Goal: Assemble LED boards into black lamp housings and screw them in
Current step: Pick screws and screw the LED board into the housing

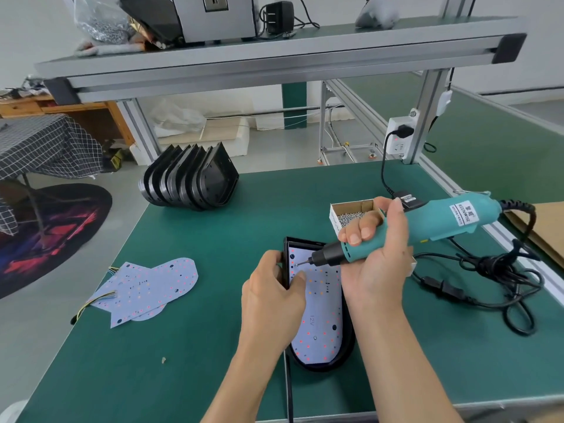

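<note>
The black plastic lamp housing (346, 346) is gripped steady by the left hand (271, 296) so that a screw can be driven through the white LED board (320, 325) by the teal electric screwdriver (427, 222) grasped in the right hand (377, 254).

the led board (320, 315) in the black housing reads "12v"; the white label on the teal electric screwdriver (433, 222) reads "konwise", with smaller characters beside it too small to read
</note>
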`<state>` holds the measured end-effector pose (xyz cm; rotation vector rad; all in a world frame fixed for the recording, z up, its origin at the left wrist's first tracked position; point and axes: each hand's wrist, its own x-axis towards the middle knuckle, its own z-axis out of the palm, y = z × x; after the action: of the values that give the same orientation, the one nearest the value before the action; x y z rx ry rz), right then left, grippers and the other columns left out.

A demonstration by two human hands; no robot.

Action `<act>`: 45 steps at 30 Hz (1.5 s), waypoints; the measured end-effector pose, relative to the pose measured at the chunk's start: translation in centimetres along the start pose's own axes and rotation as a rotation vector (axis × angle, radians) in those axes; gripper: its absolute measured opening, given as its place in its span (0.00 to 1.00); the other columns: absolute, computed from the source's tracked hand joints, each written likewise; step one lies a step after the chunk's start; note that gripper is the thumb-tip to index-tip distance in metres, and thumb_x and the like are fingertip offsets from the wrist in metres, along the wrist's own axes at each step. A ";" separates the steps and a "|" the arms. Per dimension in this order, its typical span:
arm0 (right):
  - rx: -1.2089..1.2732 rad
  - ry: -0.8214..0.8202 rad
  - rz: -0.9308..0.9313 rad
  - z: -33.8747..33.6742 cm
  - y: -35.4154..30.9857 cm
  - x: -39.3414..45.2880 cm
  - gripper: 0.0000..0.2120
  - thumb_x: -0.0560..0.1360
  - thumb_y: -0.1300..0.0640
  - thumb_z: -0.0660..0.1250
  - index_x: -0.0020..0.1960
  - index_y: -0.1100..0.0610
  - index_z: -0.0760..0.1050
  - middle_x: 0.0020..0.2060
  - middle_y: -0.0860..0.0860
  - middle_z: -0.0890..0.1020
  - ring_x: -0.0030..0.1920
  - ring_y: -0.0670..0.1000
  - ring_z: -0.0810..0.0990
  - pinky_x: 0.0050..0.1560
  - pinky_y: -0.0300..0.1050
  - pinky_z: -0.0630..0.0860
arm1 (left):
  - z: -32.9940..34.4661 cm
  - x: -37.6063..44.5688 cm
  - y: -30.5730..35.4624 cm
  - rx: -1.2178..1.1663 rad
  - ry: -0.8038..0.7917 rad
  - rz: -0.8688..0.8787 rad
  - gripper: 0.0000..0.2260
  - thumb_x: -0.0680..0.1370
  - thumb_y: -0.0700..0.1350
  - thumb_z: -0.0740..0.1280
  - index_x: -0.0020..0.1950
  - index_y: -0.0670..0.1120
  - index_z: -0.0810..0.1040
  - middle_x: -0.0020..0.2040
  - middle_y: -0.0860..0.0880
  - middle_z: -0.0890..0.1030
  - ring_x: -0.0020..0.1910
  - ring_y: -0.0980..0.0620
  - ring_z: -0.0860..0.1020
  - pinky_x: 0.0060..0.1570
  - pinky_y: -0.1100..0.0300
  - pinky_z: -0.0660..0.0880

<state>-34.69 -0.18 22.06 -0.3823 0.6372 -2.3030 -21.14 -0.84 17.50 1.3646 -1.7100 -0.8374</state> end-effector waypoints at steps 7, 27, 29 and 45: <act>-0.034 -0.011 -0.010 0.2 0.0 -0.6 0.08 0.80 0.50 0.65 0.49 0.56 0.74 0.27 0.48 0.67 0.26 0.49 0.68 0.33 0.43 0.69 | -0.1 -0.3 0.1 -0.007 0.019 -0.007 0.08 0.78 0.48 0.71 0.44 0.56 0.74 0.27 0.56 0.70 0.27 0.55 0.67 0.30 0.54 0.72; -0.089 -0.112 -0.110 1.0 -0.1 -2.0 0.16 0.76 0.49 0.70 0.52 0.60 0.71 0.26 0.50 0.67 0.25 0.52 0.66 0.32 0.43 0.69 | -0.2 -1.1 1.6 0.040 0.077 -0.022 0.08 0.78 0.46 0.70 0.44 0.54 0.73 0.27 0.58 0.72 0.28 0.54 0.69 0.30 0.50 0.72; -0.082 -0.113 -0.115 1.0 -0.1 -2.0 0.16 0.76 0.49 0.70 0.54 0.60 0.70 0.26 0.50 0.67 0.25 0.52 0.66 0.32 0.43 0.69 | -0.2 -1.1 1.6 0.030 0.072 -0.038 0.07 0.78 0.46 0.70 0.44 0.54 0.73 0.27 0.57 0.71 0.28 0.53 0.69 0.32 0.46 0.76; -0.128 -0.187 -0.177 1.4 -0.2 -2.6 0.08 0.78 0.52 0.68 0.48 0.56 0.76 0.26 0.50 0.69 0.24 0.52 0.69 0.31 0.44 0.69 | -0.3 -1.2 2.3 0.037 0.068 -0.073 0.06 0.78 0.45 0.70 0.45 0.54 0.74 0.28 0.59 0.73 0.29 0.53 0.70 0.38 0.41 0.79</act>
<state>-32.35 1.23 23.12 -0.7312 0.6820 -2.3619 -21.80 0.80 19.38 1.4721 -1.6388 -0.7939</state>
